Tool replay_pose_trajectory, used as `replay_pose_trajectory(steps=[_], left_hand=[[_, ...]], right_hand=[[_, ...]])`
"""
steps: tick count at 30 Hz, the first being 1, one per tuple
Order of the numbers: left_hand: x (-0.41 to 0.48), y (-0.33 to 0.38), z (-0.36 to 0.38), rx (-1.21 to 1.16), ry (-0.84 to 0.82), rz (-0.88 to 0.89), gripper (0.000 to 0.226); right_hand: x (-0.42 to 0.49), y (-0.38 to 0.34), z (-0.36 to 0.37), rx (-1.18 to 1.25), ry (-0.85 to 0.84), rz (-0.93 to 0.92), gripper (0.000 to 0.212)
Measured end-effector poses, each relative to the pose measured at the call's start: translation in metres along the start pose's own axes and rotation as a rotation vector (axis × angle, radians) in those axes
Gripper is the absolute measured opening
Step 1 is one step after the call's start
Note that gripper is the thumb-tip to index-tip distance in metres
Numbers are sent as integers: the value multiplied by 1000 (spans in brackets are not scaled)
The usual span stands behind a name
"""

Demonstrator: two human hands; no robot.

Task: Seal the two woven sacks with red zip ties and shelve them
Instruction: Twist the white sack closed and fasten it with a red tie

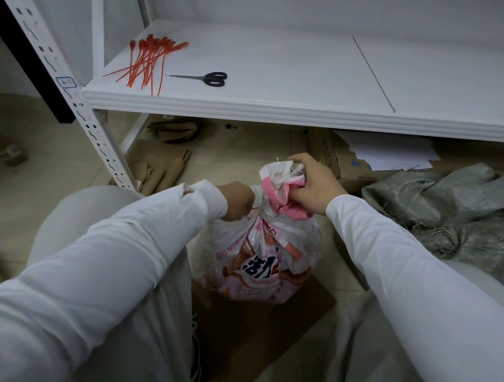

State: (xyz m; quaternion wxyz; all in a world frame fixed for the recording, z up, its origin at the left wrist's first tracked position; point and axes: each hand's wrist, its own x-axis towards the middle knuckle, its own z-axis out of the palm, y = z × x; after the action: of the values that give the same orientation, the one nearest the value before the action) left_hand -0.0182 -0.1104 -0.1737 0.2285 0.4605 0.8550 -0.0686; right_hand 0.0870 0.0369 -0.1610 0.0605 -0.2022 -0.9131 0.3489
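storeroom, white metal shelving [267, 103], floor cardboard [156, 169]

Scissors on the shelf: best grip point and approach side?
Take the scissors by the black handle loops at their right end, coming from above, over the front edge of the shelf. They lie flat and closed, with the blades pointing left toward the red zip ties. That makes the handles the thicker, blunt end, with bare shelf around them.

White shelf [264, 75] bare right of scissors [207, 78] and zip ties [149, 60].
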Motion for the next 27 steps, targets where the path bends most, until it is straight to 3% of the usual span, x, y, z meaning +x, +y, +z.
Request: replay_pose_trajectory(steps=[6,9,12,16,22,25,27], left_hand=[[2,11,18,22,106,1,32],[-3,22,16,26,159,-6,52],[-4,32,19,-128,286,-64,62],[3,41,30,-164,437,-92,58],[9,49,37,-271,453,-163,64],[10,45,41,-412,438,-170,52],[12,38,42,-516,428,-137,44]], right_hand=[[-4,-4,0,-18,10,5,51],[-5,-5,1,-23,22,14,49],[-7,-6,3,-18,50,36,45],[-7,-6,7,28,144,146,37],[-10,-11,13,65,233,228,35],[-9,-14,7,63,151,182,29],[-7,-13,0,288,49,186,40]])
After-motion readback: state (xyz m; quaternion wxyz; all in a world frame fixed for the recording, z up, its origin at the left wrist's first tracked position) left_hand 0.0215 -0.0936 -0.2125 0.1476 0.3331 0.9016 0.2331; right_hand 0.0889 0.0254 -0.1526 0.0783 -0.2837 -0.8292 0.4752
